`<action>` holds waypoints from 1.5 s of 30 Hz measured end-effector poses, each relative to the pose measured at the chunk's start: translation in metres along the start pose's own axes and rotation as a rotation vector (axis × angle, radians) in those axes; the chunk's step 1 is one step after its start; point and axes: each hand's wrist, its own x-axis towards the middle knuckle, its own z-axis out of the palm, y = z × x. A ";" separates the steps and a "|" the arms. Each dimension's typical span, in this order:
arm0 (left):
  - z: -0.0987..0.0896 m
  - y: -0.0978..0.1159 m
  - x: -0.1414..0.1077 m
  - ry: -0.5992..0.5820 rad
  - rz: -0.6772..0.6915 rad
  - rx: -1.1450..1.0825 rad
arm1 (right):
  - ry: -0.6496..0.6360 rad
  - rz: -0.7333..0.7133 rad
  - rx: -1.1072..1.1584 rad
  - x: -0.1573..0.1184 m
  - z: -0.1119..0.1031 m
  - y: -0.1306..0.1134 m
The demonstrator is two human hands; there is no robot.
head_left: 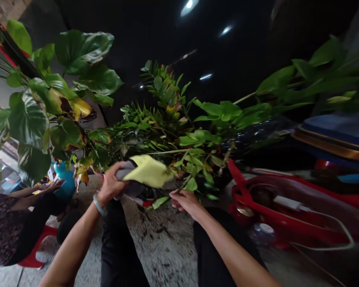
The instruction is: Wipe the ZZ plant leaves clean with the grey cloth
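Note:
My left hand [112, 184], a bracelet on its wrist, is closed around a bundle of grey and pale yellow material that looks like cloth [149, 171]. The yellow part sticks out to the right and is blurred. My right hand [185, 202] pinches a thin green plant stem [188, 181] between thumb and fingers. A green leaf [160, 202] lies just left of those fingertips. Behind both hands grows a leafy plant [208, 137], its base mostly hidden.
A large-leaved plant [80, 75] with yellowed leaves stands at left. Beyond it a person [8, 227] sits on a red stool [37, 249]. A red plastic chair [272, 211] at right bears a white adapter [287, 202] and cable. A transparent container [263, 233] stands beside it.

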 end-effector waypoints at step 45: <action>-0.031 -0.041 -0.046 0.000 -0.337 0.269 | 0.026 -0.041 -0.061 0.001 -0.002 0.004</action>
